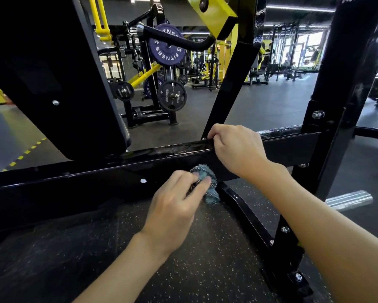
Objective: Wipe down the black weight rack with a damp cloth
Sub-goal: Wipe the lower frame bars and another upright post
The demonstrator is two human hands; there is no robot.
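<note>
- Forearms, two, bare, reaching in from the lower edge towards the frame.
- Left hand (175, 200): fingers curled over a bunched cloth (207, 184), gripping it and pressing it against the front face of the crossbar (96, 184).
- Cloth: blue-grey, knobbly weave, crumpled; sits on the crossbar's front face just where a lower brace (245, 215) joins it, with a loose end hanging below the fingers.
- Right hand (236, 149): fingers hooked over the top edge of the crossbar and closed on it, beside the foot of the slanted strut (229, 84).
- Weight rack (336, 106): glossy black steel, bolted joints; the crossbar's top face shows wet-looking streaks.
- Black pad (52, 73): large, tilted, upper left, behind the crossbar.
- Silver peg (347, 200): ribbed, sticking out low on the right.
- Floor (183, 248): dark speckled rubber.
- Purple plate (166, 47) and black plate (172, 96): mounted on a yellow-and-black machine well behind.
</note>
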